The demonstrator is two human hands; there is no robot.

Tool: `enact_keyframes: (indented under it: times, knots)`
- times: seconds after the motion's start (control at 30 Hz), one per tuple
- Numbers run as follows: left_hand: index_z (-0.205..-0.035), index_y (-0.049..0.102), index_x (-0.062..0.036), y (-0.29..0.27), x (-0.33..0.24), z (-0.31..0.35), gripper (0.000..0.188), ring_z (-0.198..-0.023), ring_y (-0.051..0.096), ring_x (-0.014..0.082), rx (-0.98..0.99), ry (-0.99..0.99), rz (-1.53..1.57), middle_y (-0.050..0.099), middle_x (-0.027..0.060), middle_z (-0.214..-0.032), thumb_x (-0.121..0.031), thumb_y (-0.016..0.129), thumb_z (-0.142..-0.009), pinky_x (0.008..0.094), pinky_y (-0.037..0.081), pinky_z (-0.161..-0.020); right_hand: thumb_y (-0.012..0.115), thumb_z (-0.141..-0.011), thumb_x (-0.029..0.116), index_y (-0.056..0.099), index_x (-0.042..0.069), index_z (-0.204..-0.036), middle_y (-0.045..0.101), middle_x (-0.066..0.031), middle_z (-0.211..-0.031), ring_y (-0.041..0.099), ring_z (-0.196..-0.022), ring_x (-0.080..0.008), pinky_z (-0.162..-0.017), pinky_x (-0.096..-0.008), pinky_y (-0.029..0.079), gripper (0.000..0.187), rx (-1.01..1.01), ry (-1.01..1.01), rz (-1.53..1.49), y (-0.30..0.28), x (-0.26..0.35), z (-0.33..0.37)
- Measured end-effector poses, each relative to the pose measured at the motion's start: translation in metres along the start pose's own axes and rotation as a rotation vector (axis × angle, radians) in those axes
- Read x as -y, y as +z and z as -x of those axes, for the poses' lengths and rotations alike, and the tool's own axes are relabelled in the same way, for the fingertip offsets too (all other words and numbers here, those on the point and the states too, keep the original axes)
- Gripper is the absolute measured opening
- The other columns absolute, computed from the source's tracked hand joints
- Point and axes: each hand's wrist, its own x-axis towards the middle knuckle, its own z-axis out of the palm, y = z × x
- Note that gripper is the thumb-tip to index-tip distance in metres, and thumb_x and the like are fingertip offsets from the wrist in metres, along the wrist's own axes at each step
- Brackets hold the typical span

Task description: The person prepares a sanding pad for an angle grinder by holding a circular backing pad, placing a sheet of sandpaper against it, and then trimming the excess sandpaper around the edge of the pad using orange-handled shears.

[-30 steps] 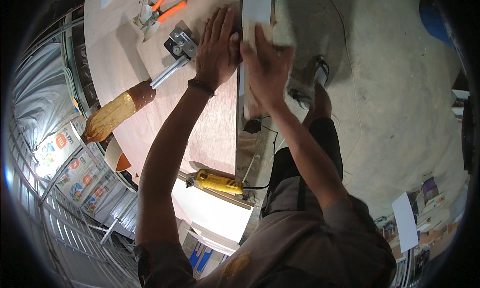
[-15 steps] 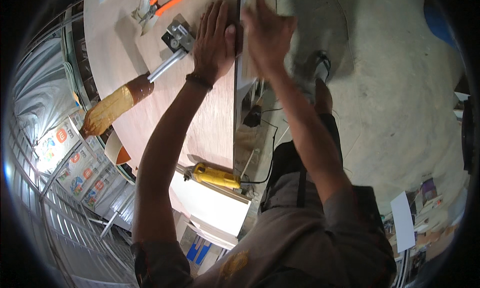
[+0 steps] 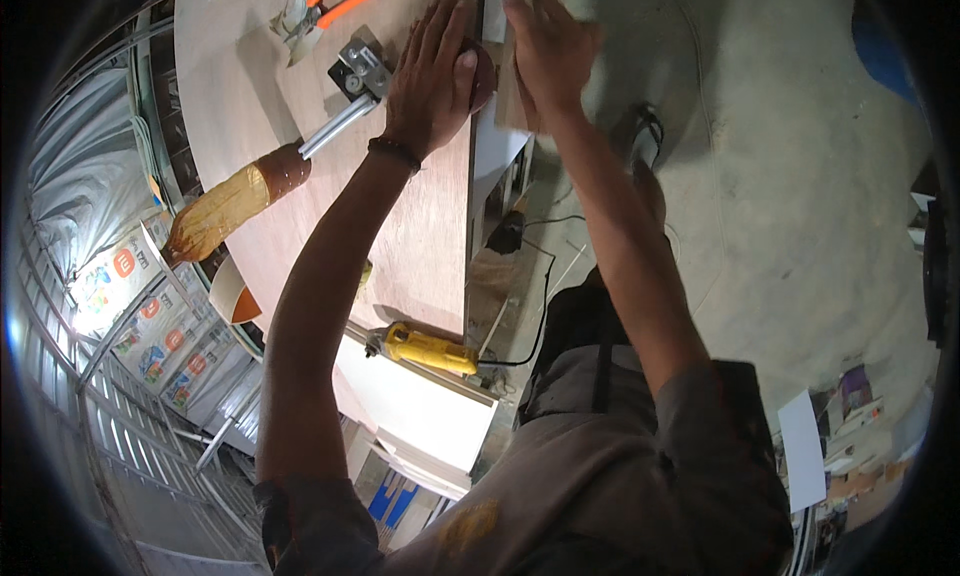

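Note:
My left hand [image 3: 432, 81] lies flat on the pale plywood sheet [image 3: 420, 246], fingers stretched out. Its thumb rests on a round reddish-brown disc [image 3: 485, 78], which looks like a sanding disc and pokes out past the sheet's dark right edge; the palm hides the rest. Just right of that edge, my right hand [image 3: 556, 56] is closed over a pale wooden piece [image 3: 510, 91]. Close to the left hand's outer side is a metal clamp-like fitting [image 3: 362, 68] with a silvery bar. Orange-handled pliers or snips [image 3: 325, 18] lie beyond it.
A brown plastic bottle [image 3: 235, 204] lies at the sheet's left side. Near me, a yellow corded power tool [image 3: 430, 348] rests by the sheet's near edge, its black cord hanging off to the right. A white board [image 3: 420, 401] sits below. Concrete floor [image 3: 790, 216] stretches to the right.
My right hand has shifted slightly right, away from the sheet's edge. More of the reddish-brown disc now shows beside my left thumb. The left hand has hardly moved.

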Motion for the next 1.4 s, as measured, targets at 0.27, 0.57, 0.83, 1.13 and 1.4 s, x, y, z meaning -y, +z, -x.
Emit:
enact_keyframes:
  times: [0.27,0.57,0.83,1.13,1.4]
  knots:
    - [-0.161,0.033,-0.0026,-0.007,0.004,0.005,0.058,-0.153,0.035,0.0380,0.035,0.052,-0.037,0.038,0.0210,-0.164,-0.030,0.036,-0.111,0.0506,0.027,-0.128,0.070,-0.094,0.050,0.067,0.007,-0.142,0.068,-0.0214,-0.117,0.051,-0.119,-0.0307,-0.101,-0.0393,0.043,0.065,0.109,-0.056,0.007,-0.008,0.017,0.041]
    - [-0.166,0.026,-0.0063,-0.021,0.014,0.001,0.065,-0.157,0.029,0.0365,0.083,0.129,-0.062,0.030,0.0187,-0.169,-0.044,0.028,-0.113,0.0531,0.021,-0.129,0.066,-0.094,0.055,0.071,0.012,-0.136,0.073,-0.0153,-0.121,0.055,-0.105,-0.0334,-0.103,-0.0387,0.043,0.060,0.038,0.237,-0.194,-0.041,-0.004,0.059]
    - [-0.164,0.027,0.0013,-0.001,-0.001,0.025,0.064,-0.157,0.026,0.0408,-0.023,-0.128,0.032,0.028,0.0249,-0.169,-0.038,0.032,-0.113,0.0532,0.021,-0.128,0.077,-0.090,0.057,0.069,0.010,-0.141,0.048,-0.0167,-0.111,0.051,-0.103,-0.0279,-0.095,-0.0386,0.046,0.069,-0.037,-0.105,-0.055,-0.010,0.022,0.086]
    - [-0.162,0.031,0.0001,0.001,0.005,0.020,0.060,-0.156,0.030,0.0415,-0.022,-0.097,0.035,0.032,0.0232,-0.167,-0.033,0.035,-0.112,0.0524,0.023,-0.128,0.075,-0.090,0.048,0.075,0.013,-0.129,0.063,-0.0256,-0.113,0.062,-0.108,-0.0375,-0.100,-0.0481,0.045,0.052,-0.061,-0.033,-0.153,-0.014,-0.007,0.044]
    - [-0.162,0.032,-0.0015,0.001,-0.005,0.004,0.060,-0.154,0.031,0.0419,-0.012,-0.037,0.064,0.034,0.0225,-0.167,-0.036,0.034,-0.112,0.0526,0.025,-0.127,0.069,-0.094,0.043,0.074,0.016,-0.127,0.069,-0.0169,-0.095,0.059,-0.083,-0.0363,-0.090,-0.0479,0.044,0.043,-0.177,-0.401,0.250,0.009,-0.016,-0.008]
